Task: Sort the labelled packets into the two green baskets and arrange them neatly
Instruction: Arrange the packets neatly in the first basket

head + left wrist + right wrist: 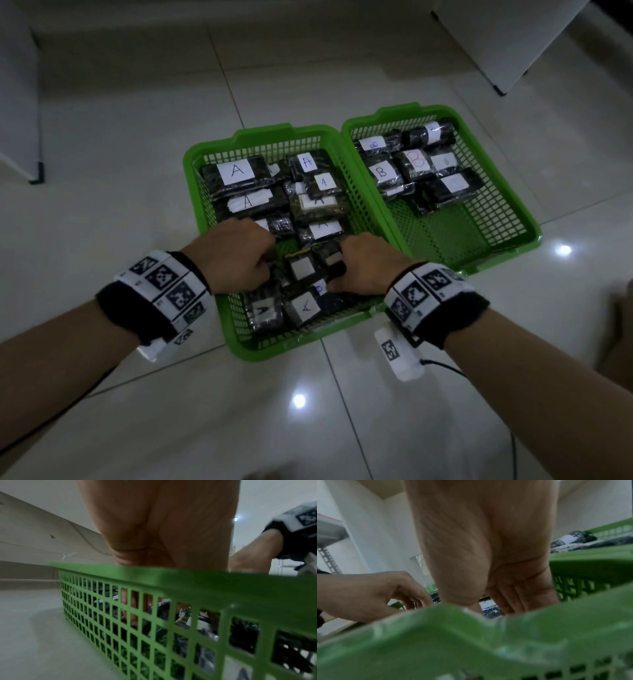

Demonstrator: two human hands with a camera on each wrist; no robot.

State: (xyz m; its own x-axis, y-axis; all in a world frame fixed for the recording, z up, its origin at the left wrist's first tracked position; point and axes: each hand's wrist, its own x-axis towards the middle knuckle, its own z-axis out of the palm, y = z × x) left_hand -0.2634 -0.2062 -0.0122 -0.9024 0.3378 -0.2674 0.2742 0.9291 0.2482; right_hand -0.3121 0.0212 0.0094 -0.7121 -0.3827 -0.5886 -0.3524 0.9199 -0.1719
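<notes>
Two green mesh baskets stand side by side on the tiled floor. The left basket (260,132) (171,577) (453,635) is packed with black packets labelled A (236,171). The right basket (400,111) (590,561) holds packets labelled B (382,171) in its far half. Both hands reach into the near middle of the left basket. My left hand (270,263) curls its fingers down onto a packet's edge. My right hand (337,270) grips a small black packet (334,258) with a white label. Between the hands lies another small packet (303,267). The fingertips are hidden among the packets.
The near half of the right basket (445,236) shows bare mesh. White furniture stands at the back right (513,41) and at the left (17,102). A thin cable (445,366) trails over the floor under my right forearm.
</notes>
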